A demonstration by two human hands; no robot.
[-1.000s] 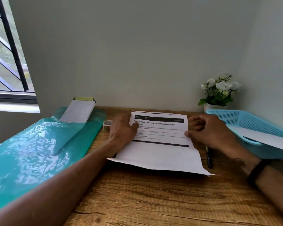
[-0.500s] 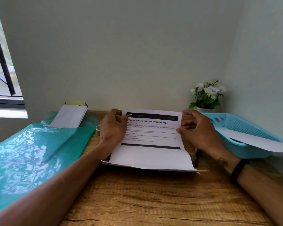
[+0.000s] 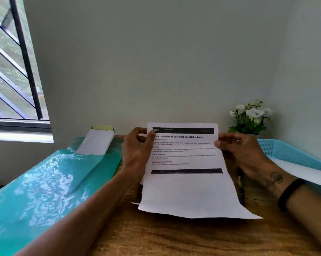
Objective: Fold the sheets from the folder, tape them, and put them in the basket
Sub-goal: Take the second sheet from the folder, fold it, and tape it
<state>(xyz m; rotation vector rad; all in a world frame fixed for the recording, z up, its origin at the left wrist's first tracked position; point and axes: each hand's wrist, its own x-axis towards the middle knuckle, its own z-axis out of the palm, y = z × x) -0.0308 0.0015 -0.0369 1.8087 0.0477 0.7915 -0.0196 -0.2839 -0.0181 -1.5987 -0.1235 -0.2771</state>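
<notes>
A white printed sheet (image 3: 188, 189) stands tilted up over the wooden desk, its far edge lifted and its near edge low over the wood. My left hand (image 3: 137, 154) pinches the sheet's top left corner. My right hand (image 3: 241, 150) pinches its top right edge. The teal plastic folder (image 3: 45, 185) lies at the left with several white sheets (image 3: 96, 143) sticking out of its far end. The blue mesh basket (image 3: 289, 154) sits at the right with a white sheet (image 3: 300, 170) in it. No tape roll shows.
A pot of white flowers (image 3: 250, 117) stands in the back right corner by the wall. A dark pen (image 3: 240, 183) lies on the desk (image 3: 174, 237) under the sheet's right edge. A barred window (image 3: 13, 71) is at the left.
Both hands have lifted the far edge of the sheet off the desk and raised it toward me. The small roll beside my left hand has gone out of sight.
</notes>
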